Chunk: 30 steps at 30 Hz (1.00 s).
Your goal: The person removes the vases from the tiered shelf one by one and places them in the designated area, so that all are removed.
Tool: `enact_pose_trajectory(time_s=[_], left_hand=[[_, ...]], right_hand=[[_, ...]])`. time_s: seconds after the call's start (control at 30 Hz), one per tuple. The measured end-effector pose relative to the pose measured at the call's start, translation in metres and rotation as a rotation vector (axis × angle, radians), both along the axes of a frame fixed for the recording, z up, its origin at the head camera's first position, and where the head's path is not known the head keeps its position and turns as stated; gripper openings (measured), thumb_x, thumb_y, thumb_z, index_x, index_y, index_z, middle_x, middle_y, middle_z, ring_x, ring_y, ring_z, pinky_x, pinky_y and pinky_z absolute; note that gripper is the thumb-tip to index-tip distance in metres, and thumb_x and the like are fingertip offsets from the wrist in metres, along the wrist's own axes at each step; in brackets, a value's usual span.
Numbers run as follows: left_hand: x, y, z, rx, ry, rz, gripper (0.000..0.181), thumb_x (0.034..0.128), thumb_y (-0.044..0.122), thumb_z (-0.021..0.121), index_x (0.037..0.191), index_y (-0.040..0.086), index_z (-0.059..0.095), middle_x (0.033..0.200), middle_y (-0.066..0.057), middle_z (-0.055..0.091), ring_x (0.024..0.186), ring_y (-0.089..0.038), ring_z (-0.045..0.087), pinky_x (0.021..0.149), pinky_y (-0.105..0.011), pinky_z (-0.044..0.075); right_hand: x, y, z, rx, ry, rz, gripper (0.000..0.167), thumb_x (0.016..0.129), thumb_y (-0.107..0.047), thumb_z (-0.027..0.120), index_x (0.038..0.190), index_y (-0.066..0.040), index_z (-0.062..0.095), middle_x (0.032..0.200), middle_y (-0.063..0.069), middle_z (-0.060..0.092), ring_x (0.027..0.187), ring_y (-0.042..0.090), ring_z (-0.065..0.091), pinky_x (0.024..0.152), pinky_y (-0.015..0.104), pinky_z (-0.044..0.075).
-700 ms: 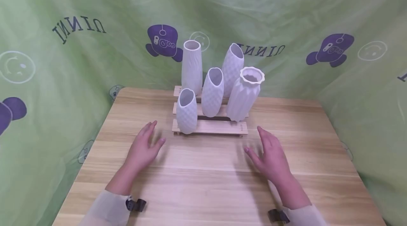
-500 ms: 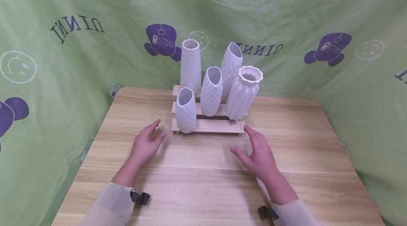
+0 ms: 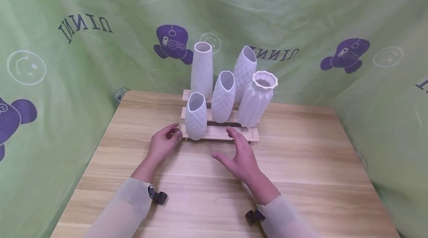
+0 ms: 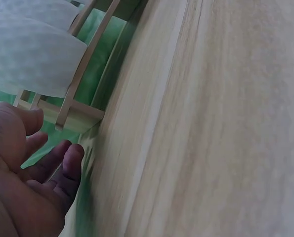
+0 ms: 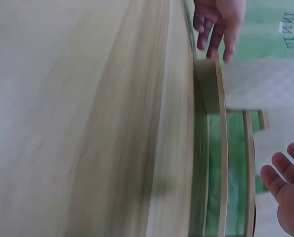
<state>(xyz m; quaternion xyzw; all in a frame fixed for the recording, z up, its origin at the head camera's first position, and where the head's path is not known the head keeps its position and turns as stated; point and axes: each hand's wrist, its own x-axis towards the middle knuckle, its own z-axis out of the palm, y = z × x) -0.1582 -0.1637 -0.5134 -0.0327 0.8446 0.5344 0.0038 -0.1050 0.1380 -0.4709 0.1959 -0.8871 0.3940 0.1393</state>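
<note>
A tiered wooden stand [image 3: 220, 133] bears several white vases. My left hand [image 3: 162, 145] is beside the left end of its lowest step, near the small diamond-textured vase [image 3: 196, 119]; its fingers bend loosely around nothing. In the left wrist view a small gap shows between that hand [image 4: 33, 182] and the stand's end [image 4: 82, 114]. My right hand [image 3: 242, 160] hovers before the front step, right of the small vase, thumb and fingers spread. The right wrist view has the right hand [image 5: 292, 207] at its edge, and the left one [image 5: 223, 22] at the top.
On the middle step stand another diamond-textured vase [image 3: 223, 98] and a leaning pleated vase with a ruffled rim [image 3: 255, 104]. Behind are a tall cylindrical vase [image 3: 202, 70] and a slant-mouthed one [image 3: 245, 68]. A green printed curtain [image 3: 284, 15] surrounds the wooden table [image 3: 301, 156].
My right hand has moved left across the front of the stand, towards the small vase. The left hand has come right and forward to the stand's left end. The vases stay put.
</note>
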Motion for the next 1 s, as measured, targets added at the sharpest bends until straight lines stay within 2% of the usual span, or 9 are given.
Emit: enact_pose_trajectory(time_s=[0.13,0.27,0.37,0.57,0.73,0.87,1.0], left_hand=[[-0.006,0.004,-0.001,-0.017,-0.010,0.017,0.042,0.0999,0.034,0.072,0.138,0.015,0.067,0.118,-0.010,0.075,0.103,-0.025,0.072,0.079,-0.031,0.065],[-0.009,0.006,-0.003,-0.007,-0.006,0.036,0.039,0.0985,0.033,0.074,0.132,0.014,0.071,0.113,-0.011,0.076,0.085,-0.021,0.074,0.070,-0.029,0.064],[-0.009,0.008,-0.002,0.009,-0.006,0.051,0.037,0.0972,0.029,0.076,0.129,0.012,0.073,0.110,-0.012,0.077,0.079,-0.020,0.074,0.068,-0.028,0.064],[-0.009,0.012,-0.001,0.021,-0.015,0.080,0.034,0.0950,0.026,0.078,0.125,0.011,0.075,0.106,-0.011,0.078,0.083,-0.019,0.075,0.068,-0.025,0.064],[-0.008,0.016,-0.003,0.088,-0.023,0.096,0.033,0.0939,0.020,0.079,0.125,0.007,0.075,0.105,-0.014,0.077,0.077,-0.020,0.076,0.068,-0.026,0.066],[-0.008,0.018,-0.005,0.135,-0.019,0.099,0.032,0.0944,0.016,0.078,0.125,0.005,0.074,0.104,-0.016,0.077,0.072,-0.022,0.075,0.066,-0.028,0.067],[-0.007,0.019,-0.006,0.148,0.003,0.120,0.031,0.0947,0.015,0.078,0.124,0.004,0.075,0.102,-0.017,0.077,0.070,-0.023,0.075,0.064,-0.029,0.067]], right_hand=[[-0.015,-0.021,0.000,-0.048,-0.019,0.032,0.096,0.083,-0.046,0.088,0.157,-0.009,0.040,0.151,0.007,0.053,0.129,0.027,0.057,0.106,0.041,0.056],[-0.030,-0.040,0.002,-0.079,-0.026,0.052,0.096,0.083,-0.046,0.088,0.157,-0.009,0.040,0.150,0.009,0.053,0.126,0.031,0.060,0.105,0.041,0.057],[-0.037,-0.051,0.003,-0.089,-0.010,0.045,0.097,0.082,-0.044,0.089,0.157,-0.008,0.040,0.146,0.012,0.056,0.125,0.029,0.061,0.106,0.042,0.057],[-0.048,-0.066,0.004,-0.090,0.014,0.034,0.098,0.081,-0.041,0.090,0.157,-0.007,0.039,0.144,0.011,0.058,0.127,0.023,0.061,0.112,0.041,0.052],[-0.055,-0.073,0.002,-0.100,0.003,0.011,0.097,0.082,-0.041,0.090,0.157,-0.007,0.039,0.146,0.012,0.057,0.130,0.023,0.061,0.114,0.038,0.051],[-0.058,-0.075,0.001,-0.097,0.006,-0.013,0.095,0.081,-0.039,0.091,0.155,-0.006,0.042,0.141,0.013,0.061,0.126,0.024,0.063,0.112,0.038,0.052],[-0.061,-0.077,-0.001,-0.098,0.014,0.001,0.092,0.082,-0.037,0.091,0.154,-0.005,0.044,0.133,0.014,0.064,0.118,0.024,0.067,0.106,0.037,0.056]])
